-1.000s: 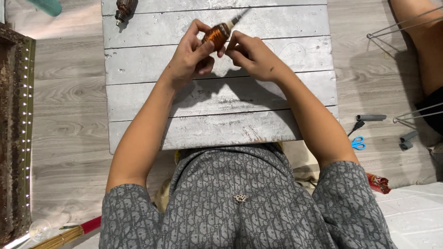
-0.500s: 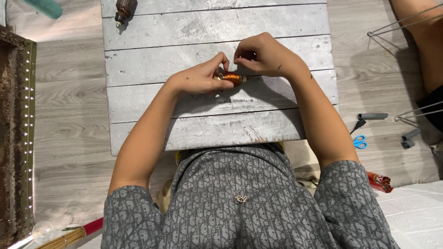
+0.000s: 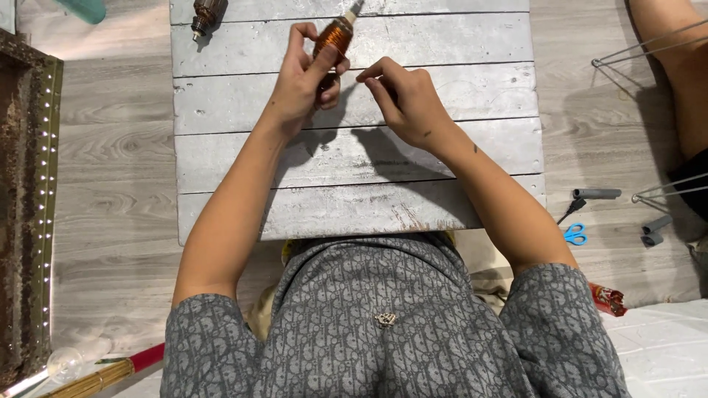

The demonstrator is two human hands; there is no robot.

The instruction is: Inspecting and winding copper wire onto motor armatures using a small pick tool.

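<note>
Over the whitewashed plank table (image 3: pixel 442 155), lifted again: copper-wound coil (image 3: pixel 333 37) clamped in left hand (image 3: pixel 302 81), raised from flat; right hand (image 3: pixel 405 99) fingertips pinched together beside it.

coil (image 3: pixel 333 35): copper-orange | table (image 3: pixel 457 96): whitewashed grey planks | shirt (image 3: pixel 391 324): grey patterned | scissors (image 3: pixel 576 234): blue

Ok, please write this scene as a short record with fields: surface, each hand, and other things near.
surface: grey wooden plank table
left hand: holds a copper wire coil above the table, upright, a pale shaft end at its top
right hand: thumb and forefinger pinched beside the coil, not touching it; any wire between them is too thin to see
second coil: lies at the table's far left edge
floor, right: blue scissors, grey tubes
</note>
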